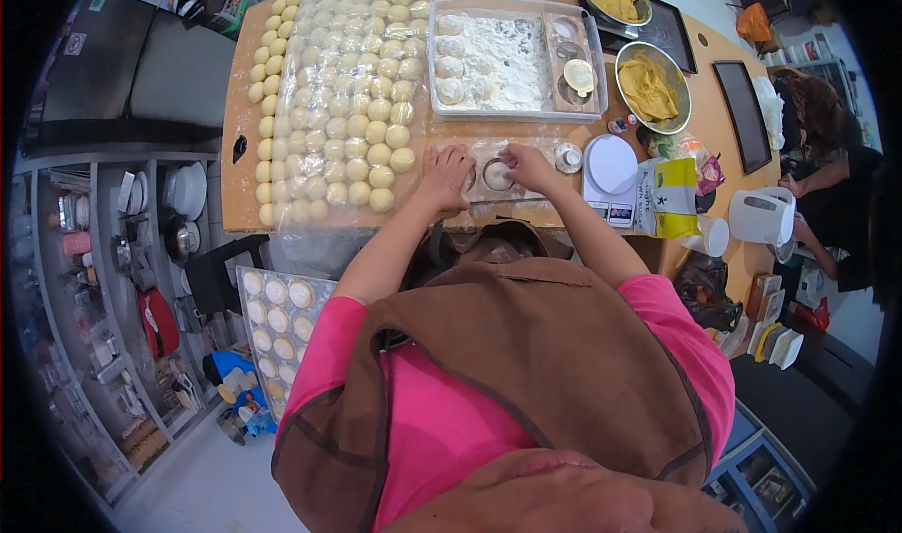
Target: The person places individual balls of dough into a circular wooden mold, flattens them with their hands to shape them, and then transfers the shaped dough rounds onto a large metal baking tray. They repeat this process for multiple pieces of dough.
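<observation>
On the floured work surface near the table's front edge, a round pale piece of dough (498, 177) sits inside a dark-edged ring. My left hand (450, 178) lies just left of it, fingers extended and slightly spread, palm down. From the right, my right hand (529, 169) reaches in with its fingers curled together at the dough's edge; whatever they pinch is hidden. A small round white container (567, 158) stands beside my right wrist. Beyond both hands is a clear plastic tub (517, 115) with white flour, several floured dough rounds (450, 67) and a wooden mould (552, 35) with round holes.
Rows of yellow dough balls (378, 152) lie under plastic sheeting at left. To the right are a white kitchen scale (611, 165), a yellow-and-white bag (669, 200), a bowl of yellow filling (650, 90) and a white jug (761, 216). Another person (832, 157) works at far right.
</observation>
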Demonstrator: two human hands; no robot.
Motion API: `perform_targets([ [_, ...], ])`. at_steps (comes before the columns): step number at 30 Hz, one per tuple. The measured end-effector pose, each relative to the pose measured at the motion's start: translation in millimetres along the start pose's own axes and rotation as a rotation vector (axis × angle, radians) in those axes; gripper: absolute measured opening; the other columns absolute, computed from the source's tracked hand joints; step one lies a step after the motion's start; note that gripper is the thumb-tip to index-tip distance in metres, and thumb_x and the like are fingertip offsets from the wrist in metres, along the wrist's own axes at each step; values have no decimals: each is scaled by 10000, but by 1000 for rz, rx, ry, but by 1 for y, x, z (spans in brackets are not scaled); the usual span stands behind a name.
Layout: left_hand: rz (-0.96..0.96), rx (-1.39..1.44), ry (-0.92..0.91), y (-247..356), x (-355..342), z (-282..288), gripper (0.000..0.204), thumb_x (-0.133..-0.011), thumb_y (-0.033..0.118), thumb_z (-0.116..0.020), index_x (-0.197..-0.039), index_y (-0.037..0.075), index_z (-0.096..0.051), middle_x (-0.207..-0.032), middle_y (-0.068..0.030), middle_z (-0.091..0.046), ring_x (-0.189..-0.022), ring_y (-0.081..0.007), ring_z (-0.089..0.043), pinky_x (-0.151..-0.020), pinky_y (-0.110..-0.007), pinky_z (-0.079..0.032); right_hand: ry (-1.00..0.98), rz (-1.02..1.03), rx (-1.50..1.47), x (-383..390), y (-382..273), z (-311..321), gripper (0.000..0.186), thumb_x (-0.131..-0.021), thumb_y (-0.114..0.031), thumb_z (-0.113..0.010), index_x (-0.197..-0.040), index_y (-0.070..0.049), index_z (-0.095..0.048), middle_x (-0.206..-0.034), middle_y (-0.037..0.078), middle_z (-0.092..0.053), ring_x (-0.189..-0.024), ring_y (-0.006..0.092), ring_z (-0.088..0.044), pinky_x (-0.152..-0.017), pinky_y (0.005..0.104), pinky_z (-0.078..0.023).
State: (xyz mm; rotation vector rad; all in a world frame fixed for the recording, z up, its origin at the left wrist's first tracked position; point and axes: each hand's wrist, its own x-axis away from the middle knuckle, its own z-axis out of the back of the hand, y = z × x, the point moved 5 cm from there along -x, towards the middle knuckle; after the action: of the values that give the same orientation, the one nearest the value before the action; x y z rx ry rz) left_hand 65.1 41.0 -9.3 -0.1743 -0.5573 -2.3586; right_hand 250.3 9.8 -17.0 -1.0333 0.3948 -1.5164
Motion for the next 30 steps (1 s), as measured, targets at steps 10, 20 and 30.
perform_targets([
  [10, -12, 9, 31, -6, 3, 1, 936, -558, 366, -849, -1352, 130, -413, -1440, -119, -377, -1381, -294, -309, -1152, -559, -174, 284, -99, 701, 45, 39, 68, 258, -788, -25, -576, -1043, -26, -610, -1042, 199, -611, -993, 359, -601, -831, 451, -498],
  [20, -66, 44, 62, -3, 4, -3, 981, -537, 364, -845, -1382, 137, -401, -1415, -118, -396, -1345, -297, -353, -1140, -553, -216, 280, 30, 464, 37, -11, 73, 223, -739, -33, -656, -962, -28, -661, -975, 173, -606, -942, 364, -607, -829, 444, -486],
  [30, -56, 44, 123, -7, 7, -9, 979, -537, 320, -849, -1391, 149, -403, -1420, -133, -386, -1346, -318, -345, -1128, -576, -214, 90, 173, 545, 33, -66, -6, 233, -764, -67, -635, -990, -74, -691, -961, 158, -600, -910, 348, -619, -792, 431, -506],
])
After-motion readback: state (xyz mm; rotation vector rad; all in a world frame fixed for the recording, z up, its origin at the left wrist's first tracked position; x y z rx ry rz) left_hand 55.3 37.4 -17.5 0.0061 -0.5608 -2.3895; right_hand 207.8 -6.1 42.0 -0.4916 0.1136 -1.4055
